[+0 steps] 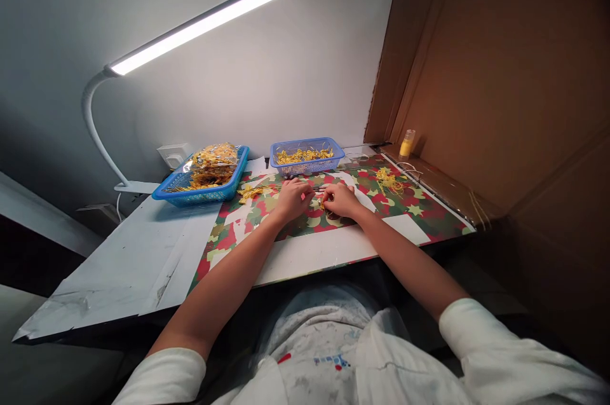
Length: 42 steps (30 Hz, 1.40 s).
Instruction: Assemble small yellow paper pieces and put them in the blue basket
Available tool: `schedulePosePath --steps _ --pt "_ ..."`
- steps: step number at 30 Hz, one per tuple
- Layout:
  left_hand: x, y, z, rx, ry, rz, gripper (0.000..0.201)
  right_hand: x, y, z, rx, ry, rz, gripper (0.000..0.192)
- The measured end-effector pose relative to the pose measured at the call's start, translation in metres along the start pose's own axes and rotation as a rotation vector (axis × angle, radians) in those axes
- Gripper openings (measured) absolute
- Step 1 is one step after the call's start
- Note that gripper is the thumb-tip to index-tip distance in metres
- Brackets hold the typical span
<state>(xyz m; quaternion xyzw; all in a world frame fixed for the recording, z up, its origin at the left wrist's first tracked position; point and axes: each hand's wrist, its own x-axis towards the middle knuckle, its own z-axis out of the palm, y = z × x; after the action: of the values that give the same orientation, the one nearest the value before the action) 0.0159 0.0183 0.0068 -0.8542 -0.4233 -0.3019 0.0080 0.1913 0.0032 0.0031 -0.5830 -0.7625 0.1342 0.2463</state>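
Over the middle of the patterned table cover, my left hand (pixel 294 198) is closed, with fingers curled and thumb turned inward. What it grips is too small to make out. Just right of it, my right hand (pixel 342 201) is in a pinch, fingertips pointing left; the thing in it is mostly hidden. A small dark-gold bit (pixel 330 212) shows beneath those fingertips. Thin dark stems cross the gap between both hands. To the left of my left hand lies a bunch of yellow leaf-like pieces on thin stems (pixel 251 192).
Behind the hands stands a lavender basket (pixel 307 169) of yellow pieces. A blue basket (pixel 200 196) with a plastic-wrapped heap sits left, under a lamp (pixel 203 25). Yellow threads (pixel 389 181) and a small yellow-filled bottle (pixel 406 145) are right, by a cardboard wall (pixel 500 74).
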Motion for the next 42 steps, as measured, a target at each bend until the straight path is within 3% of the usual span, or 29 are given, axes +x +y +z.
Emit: schedulePosePath --steps 5,9,12,15,19,25,30,33,36,42 --pt "0.0 -0.003 -0.001 -0.022 -0.017 -0.01 0.019 0.003 0.004 0.0 0.073 0.008 -0.012 0.009" --pt "0.0 -0.008 -0.002 -0.03 -0.043 0.001 0.021 0.009 0.01 -0.008 0.187 0.123 0.008 0.02" --pt "0.0 -0.01 -0.002 -0.057 -0.055 0.02 0.022 0.012 0.015 -0.01 0.069 0.201 0.044 0.024" --pt "0.0 -0.012 -0.001 -0.112 -0.05 0.035 0.022 0.015 0.02 -0.006 -0.129 0.139 0.056 0.027" --pt "0.0 -0.011 0.0 -0.233 -0.052 -0.007 0.023 0.019 0.024 0.001 -0.211 0.001 0.072 0.028" --pt "-0.001 -0.009 0.001 -0.428 -0.104 -0.153 0.023 0.026 0.026 0.007 -0.249 0.02 0.115 0.022" --pt "-0.001 -0.012 0.003 -0.454 -0.09 -0.213 0.024 0.027 0.029 -0.001 -0.058 0.055 0.233 0.021" --pt "-0.001 -0.013 0.004 -0.455 -0.082 -0.23 0.023 0.021 0.027 -0.012 0.082 0.123 0.169 0.023" --pt "-0.001 -0.013 0.003 -0.451 -0.059 -0.242 0.023 0.01 0.021 -0.022 0.08 0.157 0.059 0.04" --pt "-0.001 -0.011 0.001 -0.443 -0.045 -0.262 0.023 0.002 0.014 -0.021 -0.117 0.022 0.027 0.051"
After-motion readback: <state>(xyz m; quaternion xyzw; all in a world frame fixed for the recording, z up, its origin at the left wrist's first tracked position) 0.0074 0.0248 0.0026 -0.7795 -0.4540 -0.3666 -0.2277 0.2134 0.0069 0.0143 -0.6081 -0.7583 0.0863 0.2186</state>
